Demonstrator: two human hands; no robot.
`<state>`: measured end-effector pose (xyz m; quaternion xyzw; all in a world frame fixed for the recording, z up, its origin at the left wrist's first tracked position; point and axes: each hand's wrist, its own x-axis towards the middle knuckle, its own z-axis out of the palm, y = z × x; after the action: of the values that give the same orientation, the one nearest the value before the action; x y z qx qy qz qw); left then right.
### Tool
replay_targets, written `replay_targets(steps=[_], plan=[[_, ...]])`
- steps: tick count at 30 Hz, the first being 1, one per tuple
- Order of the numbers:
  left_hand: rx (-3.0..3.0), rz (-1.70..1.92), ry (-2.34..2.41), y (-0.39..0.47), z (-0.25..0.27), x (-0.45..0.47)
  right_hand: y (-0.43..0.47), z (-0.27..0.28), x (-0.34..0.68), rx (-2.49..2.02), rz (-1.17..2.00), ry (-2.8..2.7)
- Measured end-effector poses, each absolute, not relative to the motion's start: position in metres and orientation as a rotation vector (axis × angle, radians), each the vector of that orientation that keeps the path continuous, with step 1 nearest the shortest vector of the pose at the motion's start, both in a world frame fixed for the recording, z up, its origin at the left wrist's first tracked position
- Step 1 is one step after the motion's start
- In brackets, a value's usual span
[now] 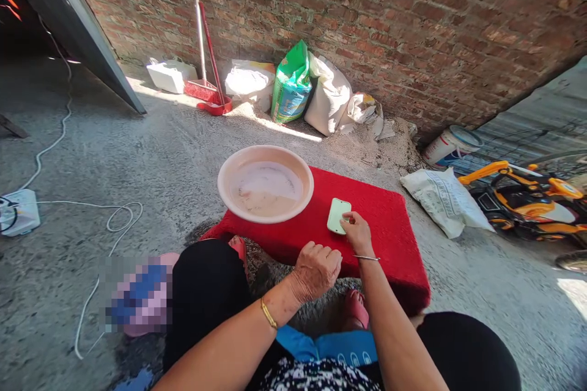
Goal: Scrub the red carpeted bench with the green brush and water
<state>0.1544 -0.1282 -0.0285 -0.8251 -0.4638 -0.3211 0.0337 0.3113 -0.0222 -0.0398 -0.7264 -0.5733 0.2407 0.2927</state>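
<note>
A small pale green flat case (338,215) with rounded corners lies on a red fabric-covered bench (380,208). My right hand (358,233) has thumb and fingers closed at the case's right edge. Nearer to me, my left hand (316,267) is curled into a fist above the bench's front edge; whatever it may hold is hidden. To the left of the case stands a wide pale pink basin (221,186), partly filled with cloudy, foamy water.
Against the brick wall stand a red dustpan (215,107), a green sack (291,82) and a white sack (328,98). A bucket (452,145), another sack (444,198) and a yellow-black toy vehicle (527,201) are at right. A white cable (98,269) crosses the floor at left.
</note>
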Motion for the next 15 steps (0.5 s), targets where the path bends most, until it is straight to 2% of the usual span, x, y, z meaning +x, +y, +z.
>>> replay_targets(steps=[6,9,15], plan=[[-2.566,-1.046,-1.189,-0.129,-0.03,0.156,-0.043,-0.048,0.269,-1.682,0.911,-1.544],[-2.585,-1.106,-1.073,-0.129,-0.03,0.157,-0.041,-0.048,0.252,-1.631,0.948,-1.575],[-2.617,-1.07,-1.147,-0.126,-0.027,0.16,-0.042,-0.049,0.32,-1.781,0.96,-1.399]])
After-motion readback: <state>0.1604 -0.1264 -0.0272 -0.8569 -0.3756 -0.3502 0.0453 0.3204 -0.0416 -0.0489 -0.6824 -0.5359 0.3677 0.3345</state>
